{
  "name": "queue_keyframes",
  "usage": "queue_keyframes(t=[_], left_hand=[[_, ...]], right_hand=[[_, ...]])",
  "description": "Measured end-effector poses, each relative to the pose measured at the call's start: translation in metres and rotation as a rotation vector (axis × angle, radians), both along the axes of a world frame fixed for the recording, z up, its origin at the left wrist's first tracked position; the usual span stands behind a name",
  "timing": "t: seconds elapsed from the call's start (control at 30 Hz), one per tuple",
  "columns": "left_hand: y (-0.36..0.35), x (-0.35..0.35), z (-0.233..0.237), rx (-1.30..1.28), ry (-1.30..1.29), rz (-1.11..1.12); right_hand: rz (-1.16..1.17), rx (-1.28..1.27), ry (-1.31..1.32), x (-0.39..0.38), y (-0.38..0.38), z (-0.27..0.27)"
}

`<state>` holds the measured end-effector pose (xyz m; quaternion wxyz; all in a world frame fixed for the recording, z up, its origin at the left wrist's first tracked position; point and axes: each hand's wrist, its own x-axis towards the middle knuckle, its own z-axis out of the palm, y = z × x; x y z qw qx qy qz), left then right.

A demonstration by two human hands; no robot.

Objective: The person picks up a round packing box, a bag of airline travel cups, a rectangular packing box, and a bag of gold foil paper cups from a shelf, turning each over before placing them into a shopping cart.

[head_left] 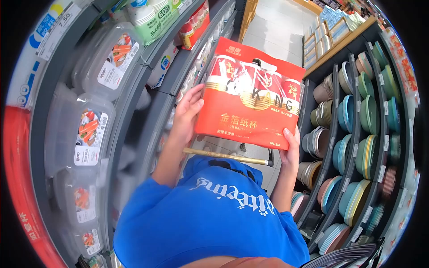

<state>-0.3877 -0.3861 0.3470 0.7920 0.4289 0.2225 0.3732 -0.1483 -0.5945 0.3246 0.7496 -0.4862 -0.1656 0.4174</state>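
Observation:
A red pack of paper cups (232, 118) is held up in front of my chest, its printed face turned toward me. A clear window in it shows red and gold cups, and a black-and-white carry handle sits near its top. My left hand (190, 107) grips the pack's left side, with the thumb on the front. Around the lower right corner closes my right hand (290, 145), its thumb also in front. The fingers behind the pack are hidden.
Below the pack runs a cart handle (228, 155). Shelves on the left carry clear plastic containers (91, 131) and a green cup pack (154, 20). Stacked bowls (368, 114) fill the right shelves. A tiled aisle floor (266, 22) extends ahead.

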Motion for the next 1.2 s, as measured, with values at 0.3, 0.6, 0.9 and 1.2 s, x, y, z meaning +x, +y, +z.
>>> queue_keyframes(t=[0.3,0.6,0.9,1.2], left_hand=[[-0.009,-0.005,-0.012,0.358,0.131,-0.063],[-0.004,-0.007,-0.019,0.387,0.244,-0.099],[-0.001,-0.007,-0.024,0.396,0.273,-0.106],[-0.002,-0.005,-0.019,0.366,0.238,-0.105]], right_hand=[[-0.119,0.038,0.108,0.003,-0.014,0.011],[-0.119,-0.035,0.04,-0.005,-0.022,0.021],[-0.139,-0.029,0.052,-0.006,-0.023,0.022],[-0.138,-0.046,0.039,-0.007,-0.021,0.024]])
